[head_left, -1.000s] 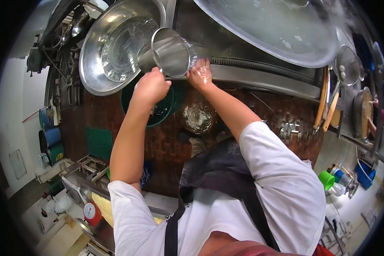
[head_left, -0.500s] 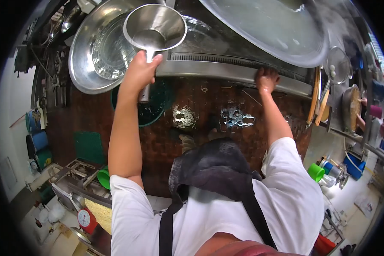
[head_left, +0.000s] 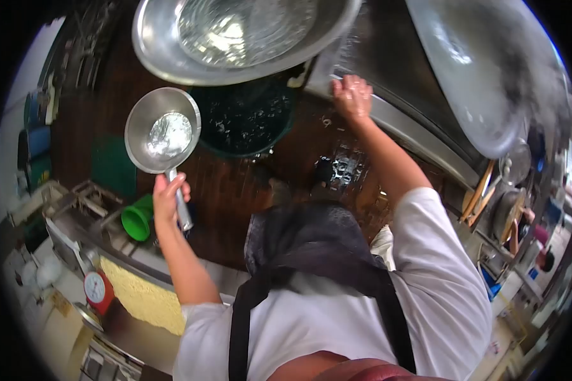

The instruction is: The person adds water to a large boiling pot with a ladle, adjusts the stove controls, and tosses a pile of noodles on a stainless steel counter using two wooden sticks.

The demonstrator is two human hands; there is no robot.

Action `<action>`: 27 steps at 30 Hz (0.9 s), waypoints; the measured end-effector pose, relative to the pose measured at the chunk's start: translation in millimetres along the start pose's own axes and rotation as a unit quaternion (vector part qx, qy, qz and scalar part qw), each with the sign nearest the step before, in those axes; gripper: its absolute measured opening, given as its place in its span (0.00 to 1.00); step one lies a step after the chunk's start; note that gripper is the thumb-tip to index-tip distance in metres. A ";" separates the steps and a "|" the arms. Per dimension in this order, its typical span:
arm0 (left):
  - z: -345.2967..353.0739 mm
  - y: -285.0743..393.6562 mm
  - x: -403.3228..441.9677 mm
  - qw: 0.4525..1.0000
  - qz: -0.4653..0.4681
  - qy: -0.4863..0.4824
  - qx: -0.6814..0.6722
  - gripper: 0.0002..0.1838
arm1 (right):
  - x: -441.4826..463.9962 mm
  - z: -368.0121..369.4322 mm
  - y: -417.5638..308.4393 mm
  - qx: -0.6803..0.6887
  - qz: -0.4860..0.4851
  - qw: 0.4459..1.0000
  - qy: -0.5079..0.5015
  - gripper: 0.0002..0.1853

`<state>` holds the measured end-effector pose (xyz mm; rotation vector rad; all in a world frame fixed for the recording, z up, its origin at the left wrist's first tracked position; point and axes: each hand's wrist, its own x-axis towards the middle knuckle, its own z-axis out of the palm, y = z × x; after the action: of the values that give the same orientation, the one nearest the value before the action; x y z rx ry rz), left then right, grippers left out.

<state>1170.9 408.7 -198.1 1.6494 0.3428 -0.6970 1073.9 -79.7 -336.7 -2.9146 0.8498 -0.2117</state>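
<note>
Our left hand (head_left: 170,198) grips the handle of a metal scoop (head_left: 162,130) at the left of the frame, its round bowl facing up toward us. The bowl's bottom shines brightly; we cannot tell for certain whether it holds liquid. If it does, moving it calls for a firm grip and a level bowl, with room for its wide rim.

Our right hand (head_left: 353,98), wet, rests above center on the metal edge (head_left: 403,129) of the tabletop, fingers loosely bent, holding nothing that we can see.

A wide metal basin (head_left: 235,75) of clear liquid spans the upper left and center, beyond the scoop and apart from it. Below the basin sits a dark green tub (head_left: 238,153). A large steaming pan (head_left: 454,79) fills the upper right. A bright green pail (head_left: 136,222) lies below the scoop.
</note>
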 end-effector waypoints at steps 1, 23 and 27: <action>-8.1 -22.9 22.6 0.999 -0.043 0.005 -0.003 0.18 | 0.2 4.9 -1.3 -0.004 0.006 1.000 0.023 0.18; 128.3 -295.3 424.5 0.763 -0.029 -0.036 0.645 0.28 | 14.5 5.3 -19.2 0.030 -0.028 0.999 0.001 0.16; 124.2 -349.1 453.6 0.764 0.041 -0.102 0.636 0.30 | 13.2 8.8 -16.6 0.024 -0.034 0.999 0.004 0.16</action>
<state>1287.1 288.9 -759.5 2.7898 -0.5220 -1.1421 1095.1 -72.3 -341.7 -2.9026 0.7368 -0.2446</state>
